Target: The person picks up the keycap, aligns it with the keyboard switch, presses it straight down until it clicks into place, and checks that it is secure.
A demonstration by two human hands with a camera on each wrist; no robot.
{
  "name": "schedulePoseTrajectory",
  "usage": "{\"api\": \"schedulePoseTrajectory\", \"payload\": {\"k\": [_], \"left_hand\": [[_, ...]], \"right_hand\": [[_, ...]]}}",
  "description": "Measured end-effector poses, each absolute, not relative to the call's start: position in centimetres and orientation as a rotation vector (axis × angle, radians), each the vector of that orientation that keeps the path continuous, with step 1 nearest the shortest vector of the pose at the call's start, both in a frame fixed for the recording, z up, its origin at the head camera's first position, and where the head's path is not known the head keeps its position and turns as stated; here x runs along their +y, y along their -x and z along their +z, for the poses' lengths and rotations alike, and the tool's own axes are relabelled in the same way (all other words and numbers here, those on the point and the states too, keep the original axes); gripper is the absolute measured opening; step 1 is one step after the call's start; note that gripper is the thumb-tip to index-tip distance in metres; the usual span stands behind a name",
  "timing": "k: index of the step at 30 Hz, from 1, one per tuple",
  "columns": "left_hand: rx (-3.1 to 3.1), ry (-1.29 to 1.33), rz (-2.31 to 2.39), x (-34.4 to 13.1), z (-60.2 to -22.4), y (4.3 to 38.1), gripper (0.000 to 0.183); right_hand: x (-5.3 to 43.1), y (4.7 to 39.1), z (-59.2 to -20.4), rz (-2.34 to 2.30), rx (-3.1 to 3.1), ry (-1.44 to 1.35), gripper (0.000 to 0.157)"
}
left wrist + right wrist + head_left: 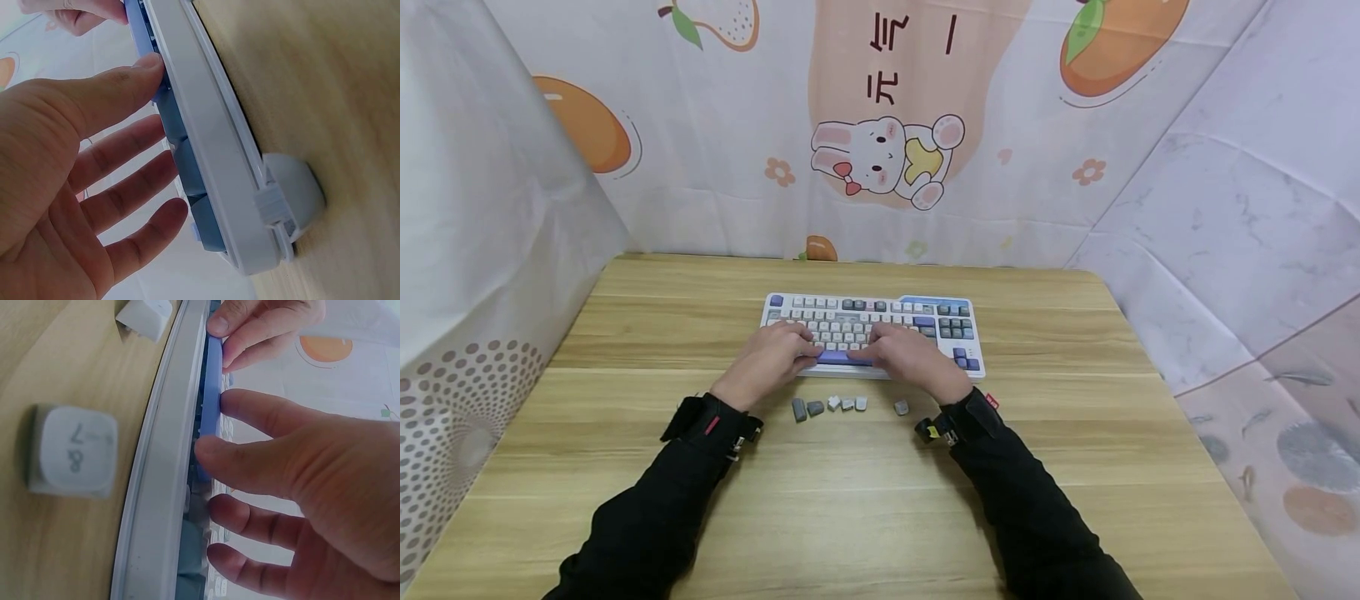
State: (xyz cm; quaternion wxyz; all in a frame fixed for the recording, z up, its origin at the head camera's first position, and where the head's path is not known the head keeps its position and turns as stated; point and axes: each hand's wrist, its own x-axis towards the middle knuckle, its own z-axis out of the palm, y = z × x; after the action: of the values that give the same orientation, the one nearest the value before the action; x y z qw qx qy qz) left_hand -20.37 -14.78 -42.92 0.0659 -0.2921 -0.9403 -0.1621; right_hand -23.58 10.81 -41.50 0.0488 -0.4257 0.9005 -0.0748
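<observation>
A white keyboard [917, 367] with grey, white and purple keys lies on the wooden table. Its long purple spacebar [833, 358] runs along the front row. My left hand [771, 358] pinches the left end of this spacebar between thumb and index finger; in the left wrist view its other fingers [134, 162] reach over dark blue-grey keys [190, 165]. Toward the other end, my right hand [913, 358] holds the spacebar [213, 381] with thumb in front and index finger behind. The remaining right fingers [250, 515] spread over neighbouring keys.
Several loose keycaps lie before the keyboard, among them a dark grey one [799, 409], a white one [861, 403] and a separate one [902, 407] by the right wrist. A keycap [78, 450] shows "7" and "&". A printed curtain [715, 183] hangs behind the table.
</observation>
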Motion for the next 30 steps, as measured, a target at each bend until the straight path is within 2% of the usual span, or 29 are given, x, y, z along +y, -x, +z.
{"api": "schedulePoseTrajectory", "payload": {"k": [16,24,30], "left_hand": [[-2.846,0.872,-0.516,-14.70,-42.79,20.30,0.016],[-2.865,0.860,-0.499,-14.61,-42.86,20.26,0.017],[-2.874,0.861,-0.480,-14.63,-42.83,20.28,0.017]], "right_hand": [[10.80,23.48,-41.73,-0.278,2.753,1.329,0.042],[10.59,23.43,-41.60,-0.260,2.734,1.317,0.035],[10.48,23.21,-41.39,-0.217,2.737,1.291,0.040]]}}
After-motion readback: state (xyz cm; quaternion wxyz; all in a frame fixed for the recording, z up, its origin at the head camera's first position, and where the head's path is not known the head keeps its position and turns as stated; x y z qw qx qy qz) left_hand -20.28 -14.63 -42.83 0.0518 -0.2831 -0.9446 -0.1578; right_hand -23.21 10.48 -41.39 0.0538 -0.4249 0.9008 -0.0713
